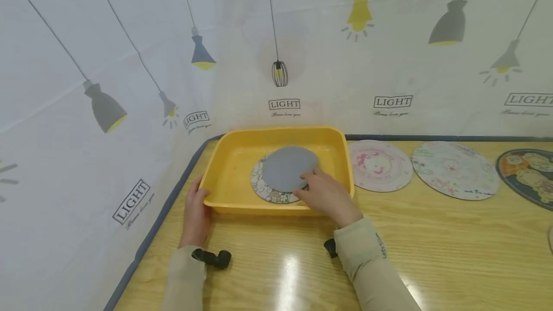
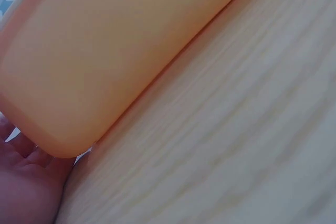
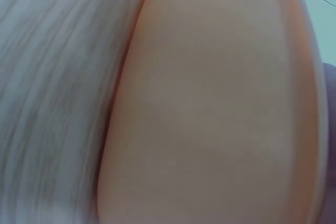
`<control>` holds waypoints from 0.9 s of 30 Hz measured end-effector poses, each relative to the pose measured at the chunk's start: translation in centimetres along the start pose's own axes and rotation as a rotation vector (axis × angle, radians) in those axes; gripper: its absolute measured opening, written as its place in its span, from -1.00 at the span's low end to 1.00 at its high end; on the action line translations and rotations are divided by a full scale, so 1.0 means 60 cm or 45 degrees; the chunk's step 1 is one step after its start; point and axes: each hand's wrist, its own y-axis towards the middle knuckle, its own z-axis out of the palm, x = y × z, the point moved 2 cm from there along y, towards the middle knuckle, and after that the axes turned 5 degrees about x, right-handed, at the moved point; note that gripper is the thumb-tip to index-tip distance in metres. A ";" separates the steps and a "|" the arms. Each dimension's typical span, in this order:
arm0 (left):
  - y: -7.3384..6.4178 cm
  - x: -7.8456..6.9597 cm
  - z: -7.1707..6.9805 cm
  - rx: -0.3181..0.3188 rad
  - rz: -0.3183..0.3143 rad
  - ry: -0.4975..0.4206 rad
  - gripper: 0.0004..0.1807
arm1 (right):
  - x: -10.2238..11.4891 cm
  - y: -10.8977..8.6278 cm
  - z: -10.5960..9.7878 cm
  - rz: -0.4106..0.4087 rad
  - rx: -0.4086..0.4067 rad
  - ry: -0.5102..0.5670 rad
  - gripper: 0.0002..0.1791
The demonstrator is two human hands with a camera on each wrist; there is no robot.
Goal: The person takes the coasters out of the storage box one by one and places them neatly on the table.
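A yellow plastic tray (image 1: 259, 209) stands on the wooden table near the back wall. My left hand (image 1: 196, 217) grips its front left corner, thumb over the rim; the left wrist view shows fingers (image 2: 23, 148) against the tray's outer wall. Inside the tray lies a round mat with a floral pattern (image 1: 262, 188), partly covered by a plain grey round mat (image 1: 285, 169). Reaching over the front rim, my right hand (image 1: 326, 196) pinches the grey mat at its lower right edge. In the right wrist view the tray's wall (image 3: 205, 87) hides most of that hand.
Right of the tray lie a pink round mat (image 1: 380, 164), a white one with coloured drawings (image 1: 453, 169) and a dark one with food pictures (image 1: 529, 179). A wall covering (image 1: 328, 76) printed with lamps hangs behind and along the left.
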 end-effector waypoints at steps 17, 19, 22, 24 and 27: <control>0.000 0.003 -0.008 0.020 -0.005 -0.014 -0.44 | 0.008 0.000 -0.013 -0.072 0.052 0.230 -0.44; 0.001 0.004 -0.008 0.019 -0.011 -0.003 -0.45 | 0.007 0.000 -0.014 -0.054 0.048 0.239 -0.44; 0.000 0.004 -0.006 0.019 -0.017 0.020 -0.46 | 0.008 0.002 -0.011 -0.044 0.056 0.249 -0.44; 0.000 0.004 -0.005 0.019 -0.020 0.018 -0.45 | 0.009 0.004 -0.009 -0.049 0.061 0.255 -0.44; 0.001 0.004 -0.004 0.023 -0.017 0.002 -0.45 | 0.010 0.006 -0.007 -0.059 0.058 0.289 -0.43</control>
